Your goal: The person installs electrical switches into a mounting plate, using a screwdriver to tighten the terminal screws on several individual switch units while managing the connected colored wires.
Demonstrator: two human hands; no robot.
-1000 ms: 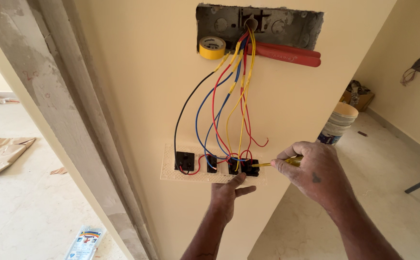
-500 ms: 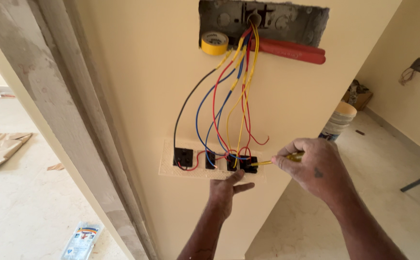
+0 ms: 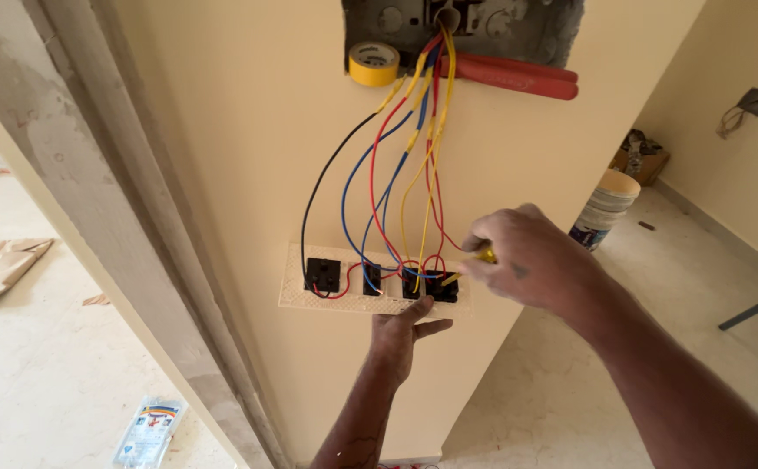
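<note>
Since the earlier frame, the right hand [image 3: 531, 265] is shifted slightly up at frame centre-right, clenched on a yellow-handled screwdriver [image 3: 474, 263], tip at the rightmost black module [image 3: 442, 287]. The left hand [image 3: 400, 334], fingers loose, is pressed under the white switch plate [image 3: 370, 301], lower centre. Risk noted: tip may slip off the terminal if the plate tilts; a wire [image 3: 377, 165] could pull free. Count: four black modules, one tape roll [image 3: 373, 63], one red-handled tool [image 3: 518, 76], upper centre.
</note>
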